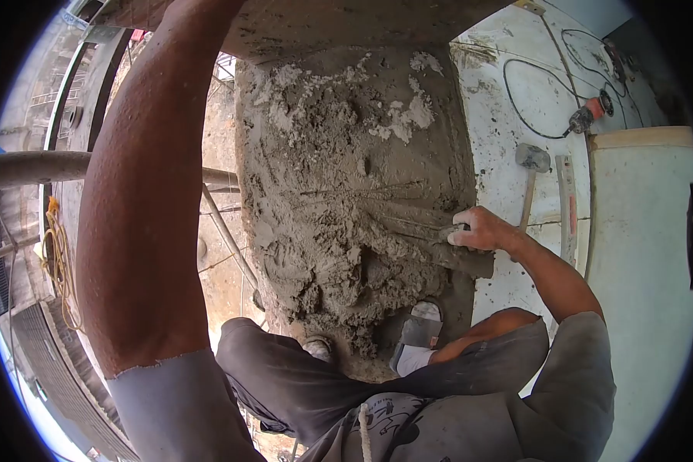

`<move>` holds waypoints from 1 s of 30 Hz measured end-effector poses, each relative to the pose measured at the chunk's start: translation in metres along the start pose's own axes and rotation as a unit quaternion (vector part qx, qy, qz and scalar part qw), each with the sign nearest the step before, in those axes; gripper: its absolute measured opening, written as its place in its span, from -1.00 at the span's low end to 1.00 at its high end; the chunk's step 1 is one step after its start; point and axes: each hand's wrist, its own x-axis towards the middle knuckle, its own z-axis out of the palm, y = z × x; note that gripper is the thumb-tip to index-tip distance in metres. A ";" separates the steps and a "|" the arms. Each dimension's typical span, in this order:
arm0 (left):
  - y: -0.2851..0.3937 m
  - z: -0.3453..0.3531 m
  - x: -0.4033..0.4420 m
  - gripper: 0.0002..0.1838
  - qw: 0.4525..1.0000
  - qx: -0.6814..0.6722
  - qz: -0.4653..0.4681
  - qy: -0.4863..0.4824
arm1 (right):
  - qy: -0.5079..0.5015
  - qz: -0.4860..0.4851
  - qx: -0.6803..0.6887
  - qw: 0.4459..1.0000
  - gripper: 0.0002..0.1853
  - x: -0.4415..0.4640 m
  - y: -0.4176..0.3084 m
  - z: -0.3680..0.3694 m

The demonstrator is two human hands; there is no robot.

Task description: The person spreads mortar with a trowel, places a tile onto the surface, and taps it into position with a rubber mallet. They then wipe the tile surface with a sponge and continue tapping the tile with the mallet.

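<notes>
The mortar [346, 154] is the largest thing here, a grey bed spread in front of the person, heaped and broken near the feet and flatter towards the far end, where paler, drier-looking patches lie on top. It looks heavy for its bulk, soft and wet, likely to cling and slump; it offers no firm hold and is better moved with a blade than pinched up. The white surface [504, 115] runs along its right side and bears the tools.

The left arm [142, 215] reaches up past the top edge of the view; the left hand is out of sight, so I cannot tell how its fingers stand.

On the white surface, a level [567, 204] lies beside a mallet [533, 159], and a grinder [590, 113] rests farther off with its cord looped.

The trowel [476, 263] lies at the right edge of the mortar, its blade so coated that its full outline is unclear. It should be stiff but made weightier by what sticks to it, and slick where wet. The right hand [481, 229] has its fingers clamped around the dark handle [463, 226], which seems the right place to hold: cleaner than the blade, with good leverage.
</notes>
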 end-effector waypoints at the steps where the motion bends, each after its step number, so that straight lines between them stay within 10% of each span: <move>1: 0.000 0.001 -0.001 -0.57 1.000 -0.005 0.006 0.010 | 0.003 -0.002 0.000 1.000 -0.58 0.005 -0.004 -0.010; 13: 0.006 -0.007 -0.002 -0.59 1.000 0.010 -0.005 0.011 | 0.438 -0.049 -0.280 0.853 -0.54 0.123 -0.063 -0.036; 30: -0.006 0.010 0.008 -0.55 0.997 -0.023 0.042 0.062 | 0.339 0.009 -0.321 0.884 -0.53 0.226 -0.044 -0.092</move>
